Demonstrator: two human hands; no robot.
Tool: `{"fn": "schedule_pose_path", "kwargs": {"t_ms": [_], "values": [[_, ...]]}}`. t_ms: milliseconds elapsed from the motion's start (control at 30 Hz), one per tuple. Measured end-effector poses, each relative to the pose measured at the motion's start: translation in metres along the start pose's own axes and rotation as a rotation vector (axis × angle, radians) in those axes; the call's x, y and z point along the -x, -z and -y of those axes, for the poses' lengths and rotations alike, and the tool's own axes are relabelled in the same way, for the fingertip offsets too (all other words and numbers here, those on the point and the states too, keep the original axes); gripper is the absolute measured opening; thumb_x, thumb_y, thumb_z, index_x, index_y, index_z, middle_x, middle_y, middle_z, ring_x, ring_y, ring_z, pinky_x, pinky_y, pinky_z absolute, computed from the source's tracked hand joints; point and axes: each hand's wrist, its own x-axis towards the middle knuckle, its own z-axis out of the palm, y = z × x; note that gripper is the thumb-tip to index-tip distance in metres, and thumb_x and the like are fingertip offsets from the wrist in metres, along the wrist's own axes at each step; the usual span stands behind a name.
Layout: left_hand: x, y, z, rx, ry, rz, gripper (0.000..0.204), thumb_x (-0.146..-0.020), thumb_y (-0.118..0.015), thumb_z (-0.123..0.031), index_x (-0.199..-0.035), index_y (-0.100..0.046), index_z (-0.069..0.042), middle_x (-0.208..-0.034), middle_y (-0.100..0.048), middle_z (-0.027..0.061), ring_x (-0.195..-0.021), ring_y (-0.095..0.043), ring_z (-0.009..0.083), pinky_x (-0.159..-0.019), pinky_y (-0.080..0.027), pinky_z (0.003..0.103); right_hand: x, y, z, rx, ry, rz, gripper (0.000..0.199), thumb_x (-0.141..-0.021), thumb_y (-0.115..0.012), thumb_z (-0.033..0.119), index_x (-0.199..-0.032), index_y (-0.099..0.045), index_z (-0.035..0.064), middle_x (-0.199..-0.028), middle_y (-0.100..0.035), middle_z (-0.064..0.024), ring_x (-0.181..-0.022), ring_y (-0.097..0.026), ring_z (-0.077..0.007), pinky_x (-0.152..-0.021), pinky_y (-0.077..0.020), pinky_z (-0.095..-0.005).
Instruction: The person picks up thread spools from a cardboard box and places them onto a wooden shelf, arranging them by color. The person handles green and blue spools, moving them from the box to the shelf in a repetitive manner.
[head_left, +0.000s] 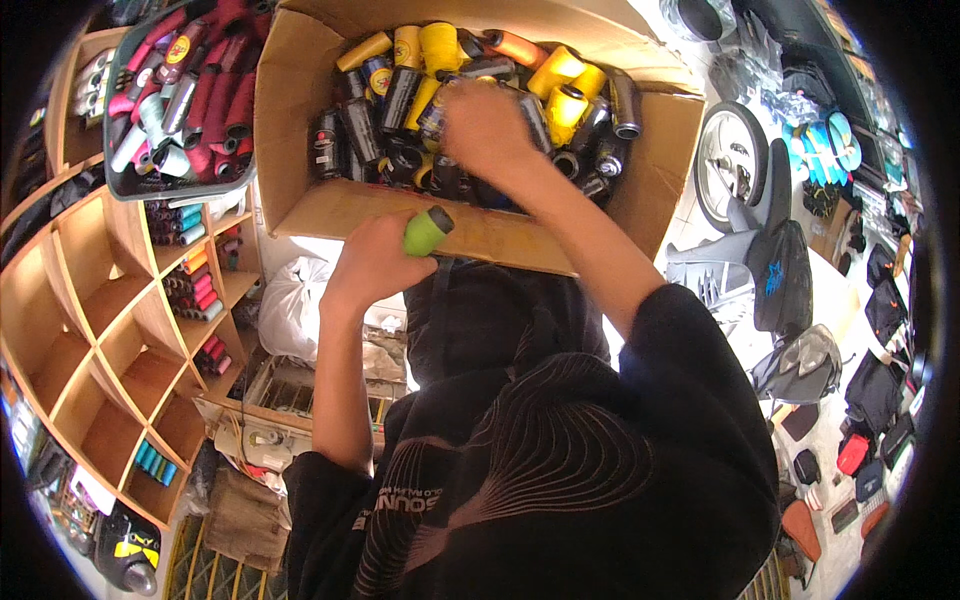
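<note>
My left hand is closed round a green thread spool with a dark end, just in front of the cardboard box. Inside that open box lies a heap of spools, mostly black thread spools and yellow thread spools, with an orange thread spool at the back. My right hand reaches down among them near the middle. Its fingers are smeared and partly hidden, so whether they grip a spool does not show.
At the far left a dark plastic crate is heaped with maroon and pale spools. Below it, a wooden cubby shelf holds coloured spools in some compartments. A white plastic bag sits nearby. To the right stands a small bicycle with a wheel.
</note>
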Motion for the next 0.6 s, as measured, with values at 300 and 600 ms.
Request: {"fn": "schedule_pose_path", "kwargs": {"t_ms": [300, 600], "values": [[-0.001, 0.003, 0.007, -0.024, -0.019, 0.084, 0.041, -0.065, -0.073, -0.020, -0.102, -0.069, -0.002, -0.090, -0.069, 0.0256, -0.093, -0.066, 0.0445, -0.084, -0.052, 0.048, -0.060, -0.091, -0.003, -0.025, 0.536, -0.055, 0.077, -0.069, -0.085, 0.040, -0.134, -0.055, 0.0106, -0.140, -0.054, -0.0140, -0.132, -0.050, -0.0319, -0.105, -0.0410, -0.0580], [-0.027, 0.027, -0.007, -0.034, -0.068, 0.326, 0.038, -0.069, -0.069, -0.015, -0.103, -0.067, 0.001, -0.097, -0.070, 0.0260, -0.100, -0.066, 0.0428, -0.091, -0.052, 0.048, 0.069, -0.041, -0.102, -0.108, -0.122, -0.113, 0.037, -0.078, -0.066, 0.005, -0.114, -0.063, 0.0017, -0.122, -0.061, -0.0188, -0.109, -0.061, -0.0369, -0.087, -0.0529, -0.0460]]}}
